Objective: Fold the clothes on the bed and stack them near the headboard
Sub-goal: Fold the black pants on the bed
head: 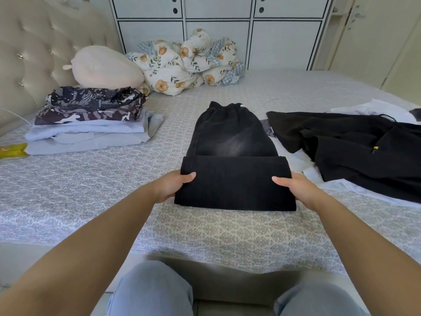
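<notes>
Black jeans (pixel 232 142) lie in the middle of the bed, their lower part folded up into a thick band at the near end. My left hand (pixel 173 185) grips the band's left edge, thumb on top and fingers under the cloth. My right hand (pixel 293 187) grips the right edge the same way. A stack of folded clothes (pixel 91 124) sits at the left by the headboard (pixel 27 53), a dark patterned piece on top of pale blue ones. Unfolded black clothes (pixel 355 147) lie spread at the right over white cloth (pixel 373 108).
A cream plush pillow (pixel 104 67) and a bundled floral quilt (pixel 189 62) lie at the far side by the white wardrobe (pixel 218 26). A yellow packet (pixel 12 150) lies left of the stack. The patterned bedsheet (pixel 227 233) reaches to my knees.
</notes>
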